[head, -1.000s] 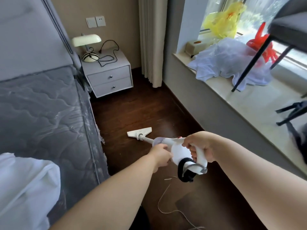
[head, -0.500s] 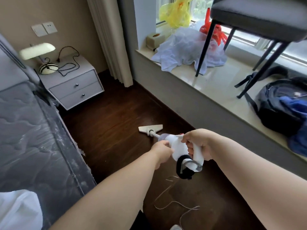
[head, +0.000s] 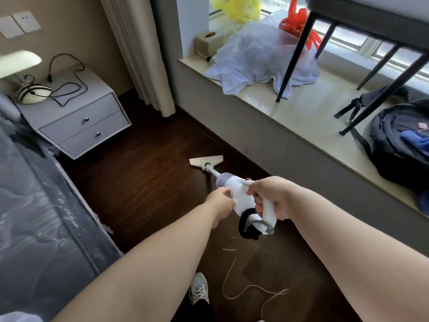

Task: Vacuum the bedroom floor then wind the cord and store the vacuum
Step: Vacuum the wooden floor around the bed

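Note:
I hold a white stick vacuum [head: 240,197] out in front of me. My right hand [head: 270,197] grips its handle from above. My left hand [head: 221,201] holds the left side of the white body, fingers curled against it. The thin tube runs forward and down to the flat white floor head [head: 206,161], which lies on the dark wooden floor [head: 144,182] near the base of the window ledge. A thin pale cord [head: 243,289] lies in loose loops on the floor below my arms.
A mattress [head: 39,217] fills the left side. A grey two-drawer nightstand [head: 81,126] with a lamp stands at the back left, a curtain [head: 144,54] beside it. The window ledge [head: 308,117] on the right carries bags, chair legs and a backpack [head: 404,142]. My shoe [head: 198,288] is below.
The view has swung right and slightly down. The floor head has shifted toward the window ledge wall. Both hands keep the same hold on the vacuum.

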Motion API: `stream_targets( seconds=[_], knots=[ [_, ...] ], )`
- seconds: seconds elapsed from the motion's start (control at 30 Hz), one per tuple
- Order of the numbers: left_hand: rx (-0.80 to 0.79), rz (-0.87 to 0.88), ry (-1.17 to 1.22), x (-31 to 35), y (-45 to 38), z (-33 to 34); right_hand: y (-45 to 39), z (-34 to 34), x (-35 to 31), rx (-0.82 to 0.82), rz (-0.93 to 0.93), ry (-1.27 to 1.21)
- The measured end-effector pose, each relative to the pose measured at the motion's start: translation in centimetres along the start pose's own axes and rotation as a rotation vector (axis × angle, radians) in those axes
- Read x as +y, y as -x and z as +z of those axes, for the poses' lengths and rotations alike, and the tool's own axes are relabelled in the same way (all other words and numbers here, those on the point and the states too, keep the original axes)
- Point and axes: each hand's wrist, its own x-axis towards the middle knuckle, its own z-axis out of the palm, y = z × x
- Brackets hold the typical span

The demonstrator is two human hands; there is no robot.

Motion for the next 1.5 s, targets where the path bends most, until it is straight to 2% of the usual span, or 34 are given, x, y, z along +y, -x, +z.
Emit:
stream_targets(
  seconds=[0.17,0.33,0.57,0.77,0.93,1.23,1.5],
  knots=[
    [-0.010,0.002,-0.022,1.0,-1.6,-1.5,-1.3,0.5,-1.4,0.016,0.004,-0.004],
    [-0.033,-0.007,-0.029,1.1,-0.6,-0.1,0.1,-0.7,-0.5,0.020,0.020,0.027],
    [-0.096,-0.035,0.019,-0.2,5.0,6.1,4.2,-4.8,5.1,0.015,0.027,0.090],
    [-0.053,-0.010,0.062,-2.5,9.3,11.8,7.0,-8.3,10.0,-0.014,0.018,0.150],
    [-0.045,-0.004,0.062,-2.7,10.5,13.5,7.5,-9.8,11.2,-0.024,0.017,0.196],
    [-0.035,-0.006,0.084,-2.1,8.1,11.7,5.3,-9.0,7.7,-0.010,0.021,0.395],
    [0.017,-0.040,0.123,-0.5,3.3,4.0,1.3,-2.8,0.0,-0.033,0.082,0.401]
  ],
)
